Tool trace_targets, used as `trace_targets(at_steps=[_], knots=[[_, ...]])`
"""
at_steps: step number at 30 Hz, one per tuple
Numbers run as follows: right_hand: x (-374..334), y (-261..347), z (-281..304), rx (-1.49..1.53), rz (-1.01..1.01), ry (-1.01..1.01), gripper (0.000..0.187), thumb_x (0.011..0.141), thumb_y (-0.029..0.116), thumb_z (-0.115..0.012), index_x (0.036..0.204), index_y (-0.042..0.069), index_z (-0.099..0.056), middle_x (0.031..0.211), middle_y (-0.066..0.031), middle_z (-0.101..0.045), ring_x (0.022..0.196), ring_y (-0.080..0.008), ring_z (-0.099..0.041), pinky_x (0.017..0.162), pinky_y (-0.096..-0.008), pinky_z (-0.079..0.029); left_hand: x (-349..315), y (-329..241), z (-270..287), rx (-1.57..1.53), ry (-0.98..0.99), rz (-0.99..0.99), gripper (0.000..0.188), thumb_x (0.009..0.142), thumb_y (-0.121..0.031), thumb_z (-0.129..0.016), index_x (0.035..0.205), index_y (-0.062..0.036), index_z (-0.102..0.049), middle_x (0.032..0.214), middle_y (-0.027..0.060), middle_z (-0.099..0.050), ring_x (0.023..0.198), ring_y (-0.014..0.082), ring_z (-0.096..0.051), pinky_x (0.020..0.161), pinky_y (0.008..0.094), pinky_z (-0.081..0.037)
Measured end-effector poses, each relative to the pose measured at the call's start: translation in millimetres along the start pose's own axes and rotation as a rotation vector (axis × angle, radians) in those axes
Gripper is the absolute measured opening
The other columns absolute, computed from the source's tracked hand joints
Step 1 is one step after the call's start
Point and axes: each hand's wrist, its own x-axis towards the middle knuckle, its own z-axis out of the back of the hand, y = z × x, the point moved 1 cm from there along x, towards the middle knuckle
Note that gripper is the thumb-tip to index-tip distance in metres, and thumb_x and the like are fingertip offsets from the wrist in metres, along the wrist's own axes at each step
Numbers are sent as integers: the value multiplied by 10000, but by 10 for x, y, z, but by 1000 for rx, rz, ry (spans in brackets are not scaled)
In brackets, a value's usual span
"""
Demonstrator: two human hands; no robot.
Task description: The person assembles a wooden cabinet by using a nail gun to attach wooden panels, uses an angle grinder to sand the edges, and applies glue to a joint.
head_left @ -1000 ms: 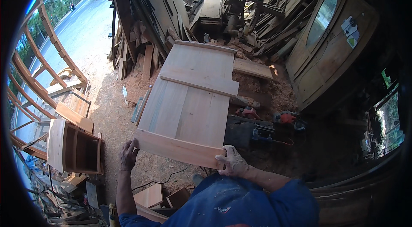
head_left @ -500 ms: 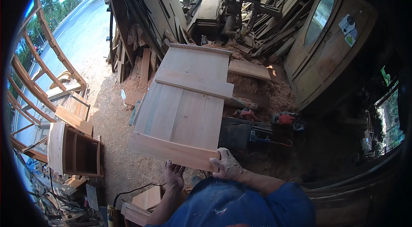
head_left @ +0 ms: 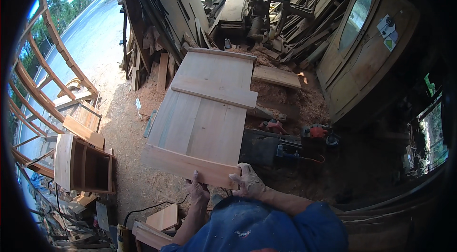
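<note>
A pale wooden panel [head_left: 204, 126] made of joined boards lies before me, with a crosspiece [head_left: 214, 94] across its middle and a narrow strip along its far end. At its near end a plain wooden board [head_left: 190, 164] runs crosswise. My right hand [head_left: 249, 183] is closed round that board's right end, thumb over the upper edge. My left hand [head_left: 197, 190] grips the lower edge near the middle, its thumb up on the face and its other fingers partly hidden underneath.
Red power tools [head_left: 314, 131] lie right of the panel, by a dark bench [head_left: 259, 147]. A wooden door [head_left: 366, 47] leans at the right. Stacked planks [head_left: 166, 9] stand at the back. An open wooden cabinet [head_left: 85, 164] sits left; a black cord [head_left: 152, 208] crosses the floor.
My left hand has risen to the near board, and its thumb now rests on the face. The board and my right hand have shifted slightly left.
</note>
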Motion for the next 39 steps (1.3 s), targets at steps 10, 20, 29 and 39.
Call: trace_targets(at_steps=[10, 20, 29, 39], knots=[[-5, 1, 15, 13, -23, -10, 664, 661, 387, -870, 1206, 78, -650, 1260, -285, -441, 1224, -469, -451, 1066, -529, -399, -115, 45, -105, 12, 71, 34, 615, 878, -14, -750, 1404, -138, -456, 1294, 81, -572, 1196, 257, -605, 1015, 437, -554], [-2, 0, 18, 2, 10, -60, 677, 598, 307, -872, 1196, 71, -658, 1247, -266, -456, 1187, -446, -477, 1019, -522, -448, -162, 121, -62, 72, 50, 123, 619, 909, 35, -675, 1435, -136, -397, 1329, 105, -540, 1208, 276, -598, 1032, 411, -554], [-17, -3, -32, 29, 4, -88, 684, 623, 307, -869, 1222, 93, -617, 1261, -271, -449, 1183, -450, -483, 1017, -528, -448, -162, 107, -45, 56, 57, 104, 619, 920, 52, -646, 1448, -122, -374, 1338, 114, -533, 1221, 271, -590, 1045, 410, -544], [-54, -54, 8, 121, -63, -56, 766, 679, 293, -871, 1332, 108, -516, 1291, -264, -420, 1222, -449, -464, 1041, -529, -427, -205, 139, -89, 61, 19, 99, 607, 916, 56, -643, 1443, -111, -392, 1351, 109, -532, 1245, 272, -571, 1069, 421, -516]])
